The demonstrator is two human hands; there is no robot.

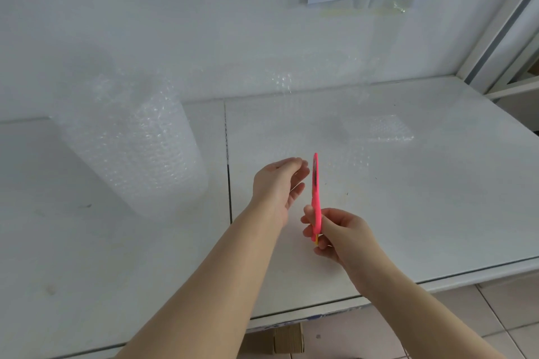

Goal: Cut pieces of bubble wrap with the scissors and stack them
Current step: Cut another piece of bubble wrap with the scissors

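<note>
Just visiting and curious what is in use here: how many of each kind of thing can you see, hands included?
Bubble wrap roll: 1
Unrolled bubble wrap sheet, faint: 1
Pile of cut bubble wrap, pieces too blurred to count: 1
Pink scissors: 1
Hands, left hand and right hand: 2
Total: 6

head camera looks forward and down, close over the white table [437,213].

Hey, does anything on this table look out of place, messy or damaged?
Nothing stands out. The bubble wrap roll stands upright on the table at left, a cut piece lies flat at right, and the right hand holds the pink scissors, tips pointing away.
</note>
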